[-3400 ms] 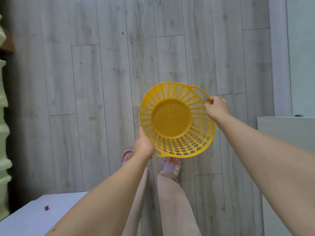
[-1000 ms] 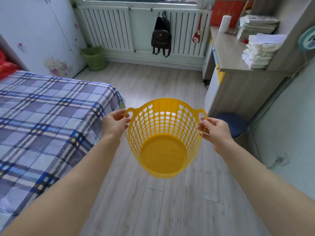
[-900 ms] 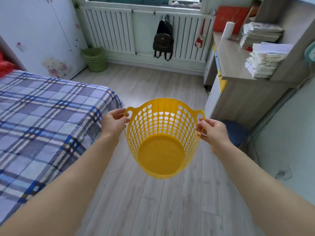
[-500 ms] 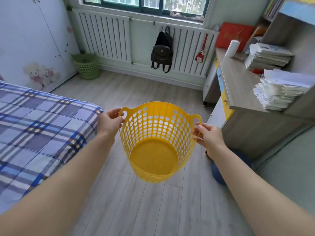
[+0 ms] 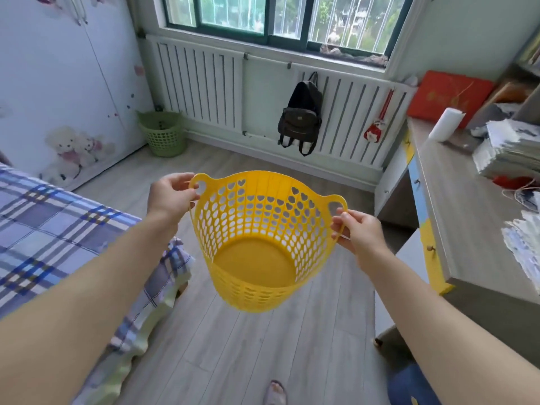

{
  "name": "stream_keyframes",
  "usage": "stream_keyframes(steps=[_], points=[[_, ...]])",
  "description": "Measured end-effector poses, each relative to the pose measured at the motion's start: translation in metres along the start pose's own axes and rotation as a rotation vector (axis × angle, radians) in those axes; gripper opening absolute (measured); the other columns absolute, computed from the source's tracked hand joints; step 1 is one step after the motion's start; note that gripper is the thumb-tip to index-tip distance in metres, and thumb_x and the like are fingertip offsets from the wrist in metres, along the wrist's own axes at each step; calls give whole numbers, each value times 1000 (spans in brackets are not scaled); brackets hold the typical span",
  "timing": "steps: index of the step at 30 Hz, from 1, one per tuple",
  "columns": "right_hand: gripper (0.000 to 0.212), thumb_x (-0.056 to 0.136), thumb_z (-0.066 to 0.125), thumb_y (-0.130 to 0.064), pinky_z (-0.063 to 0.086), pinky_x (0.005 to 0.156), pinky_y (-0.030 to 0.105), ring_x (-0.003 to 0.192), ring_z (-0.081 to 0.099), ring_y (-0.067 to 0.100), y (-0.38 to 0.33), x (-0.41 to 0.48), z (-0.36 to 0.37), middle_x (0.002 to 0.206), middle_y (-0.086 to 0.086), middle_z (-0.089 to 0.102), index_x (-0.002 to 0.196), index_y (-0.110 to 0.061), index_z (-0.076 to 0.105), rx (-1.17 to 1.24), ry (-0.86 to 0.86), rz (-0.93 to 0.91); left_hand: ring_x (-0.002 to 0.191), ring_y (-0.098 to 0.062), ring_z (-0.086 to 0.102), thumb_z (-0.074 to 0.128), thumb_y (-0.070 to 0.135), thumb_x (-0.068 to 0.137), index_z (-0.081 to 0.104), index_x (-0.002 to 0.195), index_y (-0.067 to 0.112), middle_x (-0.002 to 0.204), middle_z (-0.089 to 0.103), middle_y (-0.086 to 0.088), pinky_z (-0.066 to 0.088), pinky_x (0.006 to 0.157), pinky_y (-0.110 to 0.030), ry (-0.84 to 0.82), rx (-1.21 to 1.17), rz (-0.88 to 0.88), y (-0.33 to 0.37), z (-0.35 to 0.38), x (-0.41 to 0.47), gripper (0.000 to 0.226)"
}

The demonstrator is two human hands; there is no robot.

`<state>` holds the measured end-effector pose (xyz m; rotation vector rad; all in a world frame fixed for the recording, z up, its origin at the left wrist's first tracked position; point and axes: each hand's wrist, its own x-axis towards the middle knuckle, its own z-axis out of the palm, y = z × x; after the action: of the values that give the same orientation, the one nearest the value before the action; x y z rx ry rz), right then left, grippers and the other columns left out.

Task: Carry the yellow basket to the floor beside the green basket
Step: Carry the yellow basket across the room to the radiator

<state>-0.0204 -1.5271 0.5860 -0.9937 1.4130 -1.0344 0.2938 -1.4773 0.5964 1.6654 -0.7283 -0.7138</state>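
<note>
A plaid-covered bed point(image 5: 52, 229) fills the left and a wooden desk point(image 5: 467, 229) the right, with grey plank floor point(image 5: 248, 346) between them. Held up in the air over that floor is the yellow basket point(image 5: 263, 244), mouth tilted toward the camera — well apart from the green basket point(image 5: 162, 133), which stands in the far corner by the radiator. The left hand point(image 5: 169, 198) pinches the left handle loop, and the right hand point(image 5: 361, 233) has its fingers closed on the right one.

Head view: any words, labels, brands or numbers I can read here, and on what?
No text is legible.
Red box on the desk: faint gold marks, too blurred to read.
Black backpack: small front patch, too small to read.
Yellow basket and green basket: no label visible.
</note>
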Motion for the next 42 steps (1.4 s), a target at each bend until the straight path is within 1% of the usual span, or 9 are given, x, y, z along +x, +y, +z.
stream_keyframes(steps=[7,11,17,24,27,32,35,39,42], points=[[27,95,45,-10,52,65,28,70,59,14,-53,132,66,79,3,62,116,-2,59,-45,-107,-42,73,-14,63,56,-5,85,62,119,9,104,67,-8,50,76,-33,70,-32,-28,26,54,115,38],[28,95,45,-11,52,65,27,68,58,13,-72,199,112,77,2,62,117,-3,59,-80,-135,-63,78,-21,63,55,-4,86,63,117,10,105,68,-9,50,77,-35,144,-38,-33,30,72,188,36],[30,95,46,-12,54,83,41,77,61,20,-88,291,189,79,3,63,120,0,59,-113,-137,-61,71,-14,63,56,-6,84,63,118,10,100,68,-6,49,69,-28,164,-41,-50,24,81,301,39],[30,94,45,-9,55,83,40,73,60,19,-126,401,301,75,4,64,119,-1,60,-150,-154,-41,85,-23,65,55,-7,86,62,120,8,105,68,-8,50,70,-27,158,-35,-63,34,65,454,38],[29,94,45,-8,55,75,33,69,60,16,-143,442,351,75,3,64,119,-2,59,-169,-161,-46,90,-24,66,57,-9,83,64,118,9,103,68,-7,50,68,-25,166,4,-68,43,52,510,40],[25,93,45,-7,55,84,42,75,57,22,-162,509,428,73,4,63,112,-5,63,-190,-200,-46,90,-25,66,61,-11,80,65,117,9,103,69,-8,54,78,-33,202,22,-62,42,37,608,42],[22,93,45,-6,54,81,42,72,54,23,-170,554,473,72,6,62,106,-11,62,-199,-225,-45,90,-24,65,62,-12,79,64,118,8,105,69,-10,54,78,-36,213,17,-86,38,33,671,44],[20,94,46,-8,54,81,42,64,52,20,-187,628,542,71,6,61,103,-8,64,-221,-280,-57,89,-23,63,61,-13,80,62,121,5,110,68,-14,51,66,-26,254,-15,-123,36,33,763,44],[21,92,48,-8,53,81,42,67,53,21,-208,680,593,70,6,61,94,-4,68,-248,-327,-71,89,-22,63,60,-14,80,61,121,3,112,68,-14,46,60,-21,259,-36,-163,43,31,828,45]])
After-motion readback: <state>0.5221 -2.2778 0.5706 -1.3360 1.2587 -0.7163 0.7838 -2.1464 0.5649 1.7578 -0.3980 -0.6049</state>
